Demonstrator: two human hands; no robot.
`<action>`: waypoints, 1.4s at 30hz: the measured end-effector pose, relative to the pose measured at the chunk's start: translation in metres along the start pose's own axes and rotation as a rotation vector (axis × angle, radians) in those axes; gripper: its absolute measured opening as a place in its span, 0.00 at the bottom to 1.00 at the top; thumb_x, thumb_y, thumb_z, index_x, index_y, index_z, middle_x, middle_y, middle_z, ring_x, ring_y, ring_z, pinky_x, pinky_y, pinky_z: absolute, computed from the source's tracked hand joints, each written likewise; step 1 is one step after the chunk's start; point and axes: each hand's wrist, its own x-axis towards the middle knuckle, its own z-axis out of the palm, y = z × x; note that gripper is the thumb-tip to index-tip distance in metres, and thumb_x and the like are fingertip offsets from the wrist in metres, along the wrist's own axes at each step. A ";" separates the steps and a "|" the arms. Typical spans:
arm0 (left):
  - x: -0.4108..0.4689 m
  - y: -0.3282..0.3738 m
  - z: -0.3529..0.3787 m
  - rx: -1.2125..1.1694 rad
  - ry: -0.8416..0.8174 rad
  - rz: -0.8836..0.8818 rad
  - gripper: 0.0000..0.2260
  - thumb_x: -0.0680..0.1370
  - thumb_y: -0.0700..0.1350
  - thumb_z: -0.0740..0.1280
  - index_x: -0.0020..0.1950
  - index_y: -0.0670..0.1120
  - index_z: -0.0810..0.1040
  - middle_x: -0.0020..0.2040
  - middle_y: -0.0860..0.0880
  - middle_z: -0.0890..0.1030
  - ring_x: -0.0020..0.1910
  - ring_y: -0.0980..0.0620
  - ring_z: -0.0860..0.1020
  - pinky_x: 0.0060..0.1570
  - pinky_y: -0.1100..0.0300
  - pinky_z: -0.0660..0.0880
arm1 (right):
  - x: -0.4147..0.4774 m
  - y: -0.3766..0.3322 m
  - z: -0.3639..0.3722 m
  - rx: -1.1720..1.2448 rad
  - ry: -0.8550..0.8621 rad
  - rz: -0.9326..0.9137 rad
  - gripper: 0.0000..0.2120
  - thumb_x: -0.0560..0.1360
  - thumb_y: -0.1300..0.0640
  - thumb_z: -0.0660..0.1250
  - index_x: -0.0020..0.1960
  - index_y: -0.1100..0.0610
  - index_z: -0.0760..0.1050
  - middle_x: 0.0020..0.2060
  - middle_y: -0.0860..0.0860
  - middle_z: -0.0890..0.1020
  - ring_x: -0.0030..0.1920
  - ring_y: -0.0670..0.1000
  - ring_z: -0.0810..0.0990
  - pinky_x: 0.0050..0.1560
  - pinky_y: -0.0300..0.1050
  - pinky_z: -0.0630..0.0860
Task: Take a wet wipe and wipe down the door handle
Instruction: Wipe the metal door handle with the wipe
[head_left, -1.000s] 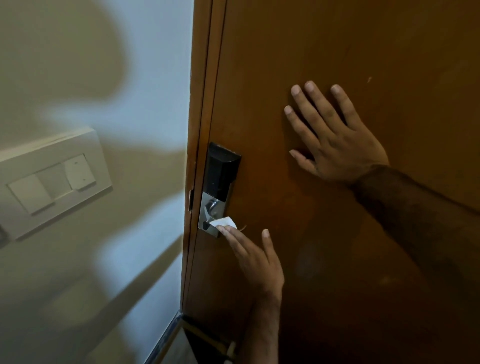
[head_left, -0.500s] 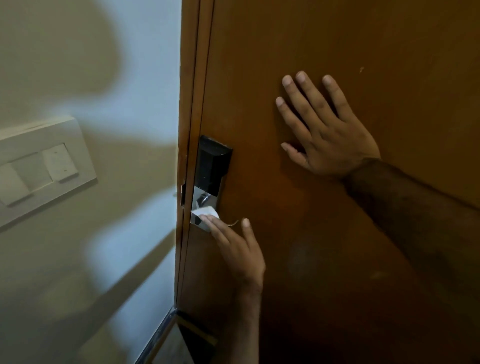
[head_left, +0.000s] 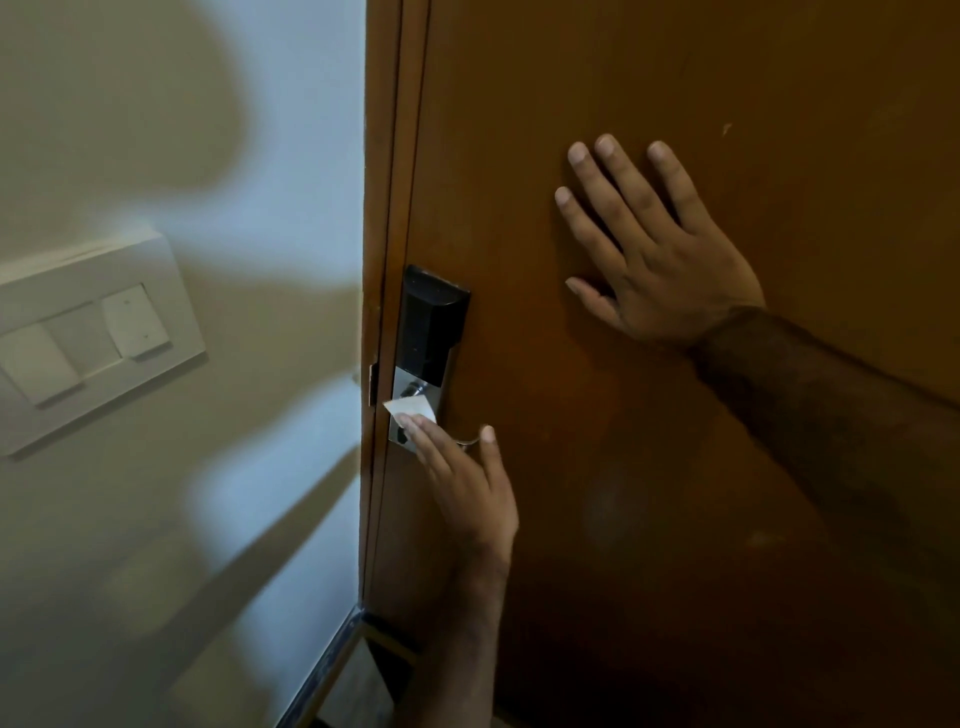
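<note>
Head view: your left hand (head_left: 462, 483) presses the wet wipe (head_left: 410, 407) with straight fingers, thumb apart, on the lock plate (head_left: 401, 382) at the door's (head_left: 675, 467) left edge, just below the door handle (head_left: 414, 387). Your right hand (head_left: 660, 260) lies flat and spread higher up. Wiping looks underway, with the handle itself probably still to do. Both hands sit as in the earlier frames.

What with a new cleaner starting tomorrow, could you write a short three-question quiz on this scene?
1. Which hand presses the small white wet wipe against the silver metal door handle? A left, B right.
2. True or false: the right hand grips the black lock panel.
3. Fill in: the right hand lies flat on the brown wooden ____.
Key: 1 A, the left hand; 2 false; 3 door.
</note>
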 end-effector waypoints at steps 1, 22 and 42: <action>0.010 -0.001 -0.002 -0.012 0.013 -0.023 0.39 0.83 0.67 0.50 0.86 0.47 0.41 0.87 0.48 0.40 0.84 0.44 0.52 0.71 0.42 0.75 | 0.000 0.000 0.000 -0.002 -0.002 0.000 0.39 0.88 0.39 0.48 0.88 0.64 0.45 0.87 0.66 0.48 0.87 0.67 0.49 0.85 0.69 0.48; -0.038 0.016 0.012 -0.096 -0.032 0.009 0.38 0.83 0.67 0.53 0.81 0.61 0.28 0.87 0.50 0.36 0.83 0.48 0.51 0.74 0.55 0.65 | 0.001 0.000 -0.007 0.003 -0.025 -0.002 0.39 0.88 0.39 0.49 0.88 0.64 0.46 0.87 0.66 0.50 0.87 0.67 0.51 0.85 0.69 0.49; -0.029 0.006 0.000 -0.090 -0.084 -0.006 0.40 0.81 0.70 0.52 0.81 0.59 0.29 0.84 0.54 0.32 0.83 0.41 0.58 0.68 0.46 0.78 | 0.001 0.000 -0.008 0.009 -0.042 0.000 0.38 0.88 0.39 0.48 0.88 0.64 0.46 0.87 0.66 0.49 0.87 0.67 0.50 0.85 0.69 0.49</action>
